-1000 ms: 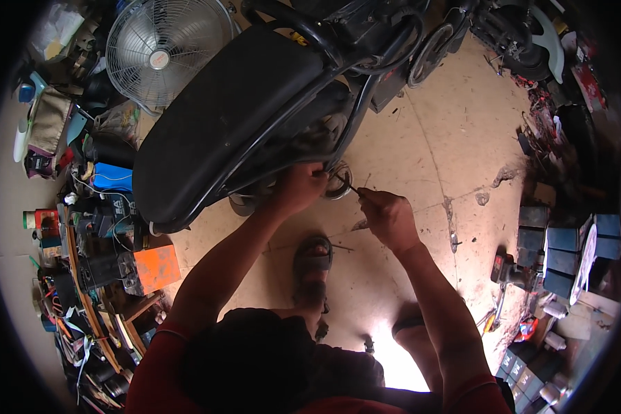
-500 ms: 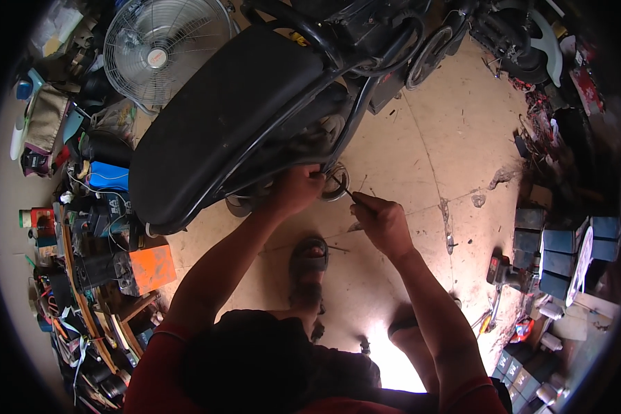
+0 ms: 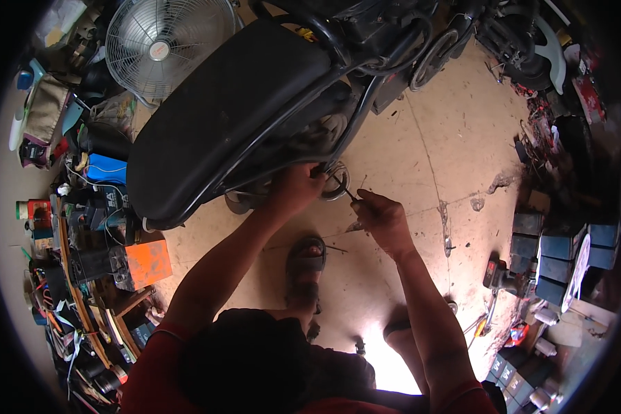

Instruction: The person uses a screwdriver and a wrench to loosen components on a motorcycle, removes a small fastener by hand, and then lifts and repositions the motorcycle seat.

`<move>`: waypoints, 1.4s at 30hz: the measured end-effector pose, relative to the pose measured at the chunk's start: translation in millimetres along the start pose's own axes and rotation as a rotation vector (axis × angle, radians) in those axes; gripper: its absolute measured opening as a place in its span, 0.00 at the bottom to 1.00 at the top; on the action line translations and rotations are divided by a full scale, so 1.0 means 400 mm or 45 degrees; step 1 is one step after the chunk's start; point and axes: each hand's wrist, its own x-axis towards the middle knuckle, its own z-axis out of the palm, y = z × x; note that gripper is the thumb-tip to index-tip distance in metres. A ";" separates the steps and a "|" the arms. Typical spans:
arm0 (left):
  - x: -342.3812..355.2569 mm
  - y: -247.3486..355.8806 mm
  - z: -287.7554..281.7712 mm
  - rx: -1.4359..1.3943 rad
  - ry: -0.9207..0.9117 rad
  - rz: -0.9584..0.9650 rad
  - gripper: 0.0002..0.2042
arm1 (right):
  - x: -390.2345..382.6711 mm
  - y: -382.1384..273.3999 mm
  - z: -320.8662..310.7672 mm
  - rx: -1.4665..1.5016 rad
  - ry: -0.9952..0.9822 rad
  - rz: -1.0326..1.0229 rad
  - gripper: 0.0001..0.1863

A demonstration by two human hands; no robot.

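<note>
A two-wheeled vehicle with a long black seat (image 3: 231, 114) stands tilted across the upper middle. My left hand (image 3: 298, 186) reaches under its near side, fingers curled at the lower frame bar; their tips, and what they grip, are hidden. A slim dark rod-like hand tool (image 3: 352, 196) is pinched in my right hand (image 3: 383, 219), which is closed round its near end. The tool's far end points up and left to the frame beside my left fingers, in front of a round metal ring (image 3: 337, 182). Whether its tip touches a part cannot be made out.
A metal cage fan (image 3: 169, 48) stands at the upper left. Boxes, tools and an orange-faced block (image 3: 148, 264) crowd the left side. To the right lie a power drill (image 3: 495, 273), stacked dark boxes (image 3: 556, 257) and a tangle of wires (image 3: 537, 127). My sandalled foot (image 3: 306, 259) is below the vehicle.
The fingers of my right hand have shifted slightly on the tool, the thumb side lifting a little. My left hand stays at the same spot under the vehicle.
</note>
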 end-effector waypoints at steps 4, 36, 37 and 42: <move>-0.082 0.066 0.018 0.281 0.373 0.280 0.10 | -0.006 0.009 -0.010 0.642 0.105 0.350 0.20; -0.098 0.046 0.170 -1.491 -0.116 -0.814 0.10 | -0.159 0.126 -0.008 1.700 -0.054 0.667 0.13; -0.100 0.043 0.169 -1.463 -0.133 -0.789 0.12 | -0.156 0.163 -0.019 1.767 -0.301 0.681 0.13; -0.101 0.046 0.165 -1.394 -0.096 -0.771 0.13 | -0.157 0.072 0.051 1.066 0.141 0.387 0.18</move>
